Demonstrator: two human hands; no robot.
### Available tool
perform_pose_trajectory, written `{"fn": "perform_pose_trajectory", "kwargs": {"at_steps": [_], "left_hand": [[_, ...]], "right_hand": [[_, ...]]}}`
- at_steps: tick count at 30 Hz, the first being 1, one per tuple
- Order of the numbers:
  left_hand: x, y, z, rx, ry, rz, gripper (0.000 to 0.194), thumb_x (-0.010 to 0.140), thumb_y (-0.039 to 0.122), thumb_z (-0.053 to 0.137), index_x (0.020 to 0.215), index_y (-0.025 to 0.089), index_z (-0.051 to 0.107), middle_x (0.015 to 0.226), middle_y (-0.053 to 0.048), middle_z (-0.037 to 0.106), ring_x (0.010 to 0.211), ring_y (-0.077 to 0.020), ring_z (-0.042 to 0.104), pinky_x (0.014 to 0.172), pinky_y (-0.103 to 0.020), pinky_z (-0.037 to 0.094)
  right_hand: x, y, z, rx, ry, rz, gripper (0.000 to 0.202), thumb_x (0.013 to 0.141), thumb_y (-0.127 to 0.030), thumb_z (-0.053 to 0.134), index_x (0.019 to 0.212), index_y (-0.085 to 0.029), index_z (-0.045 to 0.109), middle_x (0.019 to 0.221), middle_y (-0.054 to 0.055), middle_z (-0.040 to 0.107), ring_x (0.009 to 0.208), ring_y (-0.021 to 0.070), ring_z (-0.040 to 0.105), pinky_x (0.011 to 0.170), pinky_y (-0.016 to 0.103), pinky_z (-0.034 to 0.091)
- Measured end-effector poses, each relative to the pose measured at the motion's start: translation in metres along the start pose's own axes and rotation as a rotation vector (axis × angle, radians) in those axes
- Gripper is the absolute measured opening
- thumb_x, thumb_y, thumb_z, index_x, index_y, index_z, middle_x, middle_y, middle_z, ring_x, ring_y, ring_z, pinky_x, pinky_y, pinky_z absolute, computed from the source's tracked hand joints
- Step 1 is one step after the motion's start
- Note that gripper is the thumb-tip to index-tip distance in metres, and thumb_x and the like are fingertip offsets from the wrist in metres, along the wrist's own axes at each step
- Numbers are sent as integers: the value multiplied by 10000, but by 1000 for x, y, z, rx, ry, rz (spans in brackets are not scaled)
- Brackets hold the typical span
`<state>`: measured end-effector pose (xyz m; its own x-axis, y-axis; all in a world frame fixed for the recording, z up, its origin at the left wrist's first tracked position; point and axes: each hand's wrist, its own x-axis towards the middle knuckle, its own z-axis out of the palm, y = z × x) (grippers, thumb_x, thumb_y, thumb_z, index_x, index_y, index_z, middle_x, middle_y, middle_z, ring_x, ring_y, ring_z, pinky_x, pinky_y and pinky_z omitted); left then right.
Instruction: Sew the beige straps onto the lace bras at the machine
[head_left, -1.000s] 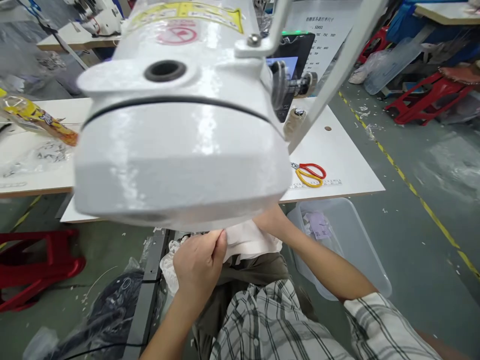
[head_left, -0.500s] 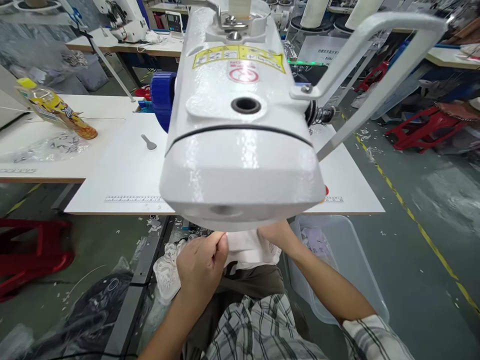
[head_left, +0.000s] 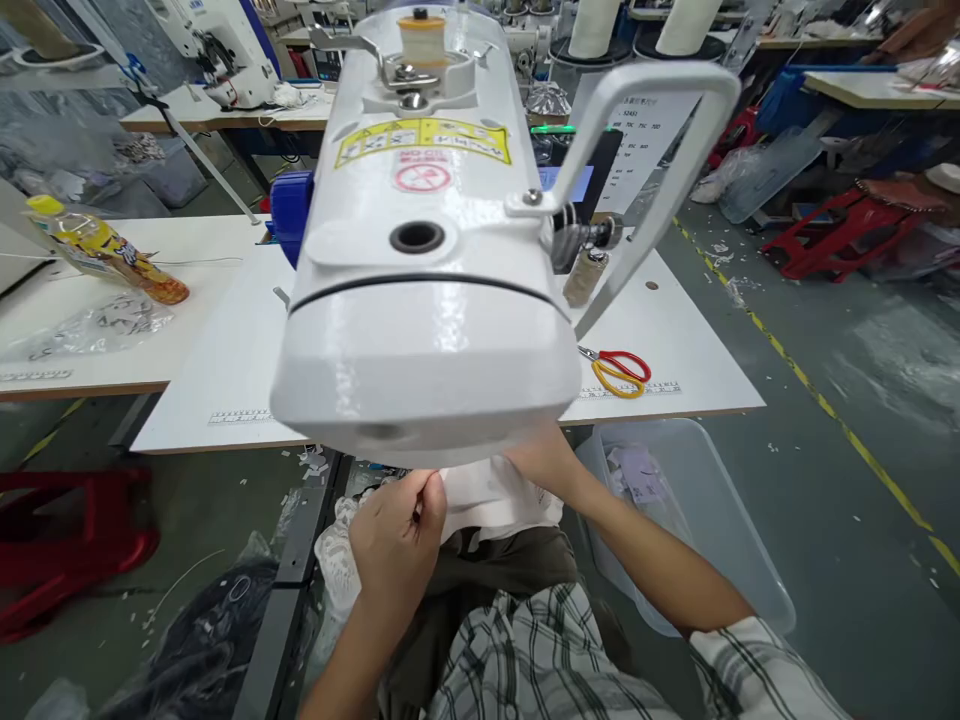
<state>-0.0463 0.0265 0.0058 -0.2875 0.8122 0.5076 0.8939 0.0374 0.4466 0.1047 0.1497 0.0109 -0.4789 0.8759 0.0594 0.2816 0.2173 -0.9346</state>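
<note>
A white sewing machine [head_left: 427,360] fills the middle of the head view and covers what lies beneath its head. Below its near end, my left hand [head_left: 397,530] pinches the edge of a pale fabric piece [head_left: 491,498] between thumb and curled fingers. My right hand [head_left: 544,462] is on the right part of the same cloth; its fingers are hidden under the machine. The cloth hangs over my lap. White lace [head_left: 337,550] bunches to the left of my left hand.
Scissors [head_left: 619,372] with red and yellow handles lie on the white table [head_left: 697,345] beside a thread spool [head_left: 585,277]. A clear plastic bin [head_left: 720,510] stands below at right. A drink bottle [head_left: 109,250] lies tilted at left; a red stool [head_left: 67,540] is lower left.
The view has shifted, so the machine appears farther left, and the scissors and thread spool show more fully. Both hands stay at the cloth with little change.
</note>
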Motion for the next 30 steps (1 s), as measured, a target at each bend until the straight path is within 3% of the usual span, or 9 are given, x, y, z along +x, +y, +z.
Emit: {"fn": "perform_pose_trajectory", "kwargs": {"at_steps": [5, 8, 13, 15, 17, 20, 24, 27, 30], "left_hand": [[1, 2, 1, -20, -16, -49, 337, 949, 328, 488, 779, 230, 762, 645, -3, 730, 550, -134, 637, 538, -225, 426], [2, 5, -2, -57, -44, -42, 340, 962, 333, 479, 820, 225, 768, 668, -4, 745, 564, -137, 658, 502, -214, 427], [-4, 6, -4, -56, -132, 74, 322, 989, 356, 476, 958, 209, 760, 745, -14, 764, 612, -145, 683, 523, -222, 444], [-10, 5, -3, -50, -174, 134, 303, 996, 353, 479, 955, 213, 744, 691, -1, 734, 569, -134, 653, 512, -227, 423], [-17, 5, -2, -30, -173, 187, 232, 992, 318, 504, 969, 221, 713, 641, 19, 692, 544, -127, 625, 520, -229, 410], [-27, 12, 0, -30, -110, 302, 169, 946, 308, 592, 1062, 197, 644, 752, -18, 699, 684, -161, 657, 635, -251, 464], [-33, 29, 6, -78, -146, 478, 368, 913, 382, 627, 1162, 116, 578, 959, -127, 710, 907, -232, 660, 813, -337, 491], [-32, 35, 14, -87, -223, 561, 150, 950, 272, 527, 1008, 164, 614, 758, -42, 689, 768, -198, 641, 744, -332, 452], [-29, 31, 19, -109, -218, 594, 161, 948, 211, 490, 826, 207, 595, 575, 17, 582, 577, -161, 539, 624, -315, 388]], "right_hand": [[-4, 0, -2, 63, 16, 2, 148, 856, -333, 561, 892, -202, 617, 714, -14, 602, 644, 150, 525, 623, 275, 430], [-11, 4, -1, 212, 22, 40, 199, 855, -394, 590, 890, -199, 578, 755, -15, 583, 686, 142, 521, 646, 269, 428], [-39, 25, 7, 619, -108, 270, 436, 811, -612, 656, 889, -200, 536, 670, -55, 464, 561, 92, 391, 497, 216, 316], [-52, 36, 11, 771, -175, 390, 476, 775, -635, 698, 857, -202, 518, 642, -65, 455, 524, 78, 361, 455, 199, 268], [-64, 44, 12, 863, -174, 413, 474, 748, -604, 752, 825, -198, 520, 662, -57, 489, 539, 71, 402, 479, 188, 312], [-78, 49, 10, 840, -115, 211, 401, 807, -553, 738, 830, -189, 570, 745, -25, 565, 640, 90, 511, 613, 213, 435], [-94, 45, -1, 442, -52, -286, 283, 960, -448, 597, 847, -190, 625, 808, 13, 637, 785, 132, 591, 756, 267, 482], [-104, 45, -9, 160, -3, -655, 200, 986, -336, 575, 861, -194, 637, 784, 20, 670, 850, 143, 635, 842, 291, 504], [-113, 50, -14, -11, 51, -849, 139, 983, -262, 574, 911, -185, 665, 743, 24, 691, 888, 151, 662, 864, 301, 527]]}}
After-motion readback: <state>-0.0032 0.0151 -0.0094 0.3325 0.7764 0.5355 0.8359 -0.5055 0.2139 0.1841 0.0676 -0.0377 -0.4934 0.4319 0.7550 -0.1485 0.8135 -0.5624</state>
